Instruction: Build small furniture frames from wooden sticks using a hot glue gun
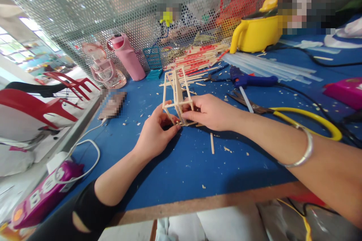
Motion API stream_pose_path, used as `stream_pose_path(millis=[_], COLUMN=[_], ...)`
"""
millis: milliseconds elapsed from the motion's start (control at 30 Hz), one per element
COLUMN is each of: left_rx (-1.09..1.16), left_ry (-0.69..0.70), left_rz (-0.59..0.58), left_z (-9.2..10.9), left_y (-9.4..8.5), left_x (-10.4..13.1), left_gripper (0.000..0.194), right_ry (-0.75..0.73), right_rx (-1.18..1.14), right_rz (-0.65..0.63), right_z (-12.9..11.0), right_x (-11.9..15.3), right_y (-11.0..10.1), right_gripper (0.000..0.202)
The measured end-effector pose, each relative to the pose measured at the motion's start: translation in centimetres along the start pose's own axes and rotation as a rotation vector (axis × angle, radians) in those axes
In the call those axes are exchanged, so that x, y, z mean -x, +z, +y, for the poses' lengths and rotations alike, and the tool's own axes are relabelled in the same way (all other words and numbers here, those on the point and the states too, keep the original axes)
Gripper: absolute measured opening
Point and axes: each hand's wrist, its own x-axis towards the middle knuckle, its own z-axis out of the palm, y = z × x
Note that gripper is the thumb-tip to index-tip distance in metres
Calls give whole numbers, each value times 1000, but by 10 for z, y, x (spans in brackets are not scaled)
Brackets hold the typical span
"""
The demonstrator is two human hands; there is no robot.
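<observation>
A small box-shaped frame of thin wooden sticks [177, 104] stands on the blue tabletop between my hands. On its left, my left hand [158, 130] has its fingers closed around the lower corner of the frame. From the right side, my right hand [207, 112] pinches a stick inside the lower part; its fingertips are partly hidden by the sticks. One loose stick [212, 143] lies in front of my right hand. Behind the frame is a pile of wooden sticks [195, 60], many of them with red on them.
A blue glue gun [251, 80], scissors with yellow handles [311, 115] and clear glue sticks [271, 67] lie to the right. A yellow pot [256, 32] stands behind. Pink bottle [128, 58], phone [113, 106] and purple power strip [46, 196] are left. A mesh screen [127, 7] borders the back; a person sits beyond.
</observation>
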Motion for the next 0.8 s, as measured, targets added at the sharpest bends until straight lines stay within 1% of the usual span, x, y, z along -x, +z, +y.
stream_pose_path(millis=[100,200,267,367,500,633,800], left_rx=[5,14,18,4,-13,-1,2], left_ry=[-2,0,-3,-9,-4,-9,-2], left_rz=[10,4,-1,3,18,26,19], left_z=[0,1,1,1,1,1,1], left_y=[1,1,1,1,1,2,1], left_x=[-1,-2,-2,-2,-2,-2,-3], left_gripper=[61,61,62,64,64,64,65], right_ry=[30,71,72,101,170,168,167], right_rx=[-4,-71,-96,-65,24,38,8], right_rz=[5,69,96,111,153,162,161], right_z=[-1,-1,-2,-3,-5,-6,-5], right_x=[0,0,0,-1,-2,-2,-2], right_y=[5,15,21,26,28,28,30], right_gripper=[19,21,21,25,26,21,21])
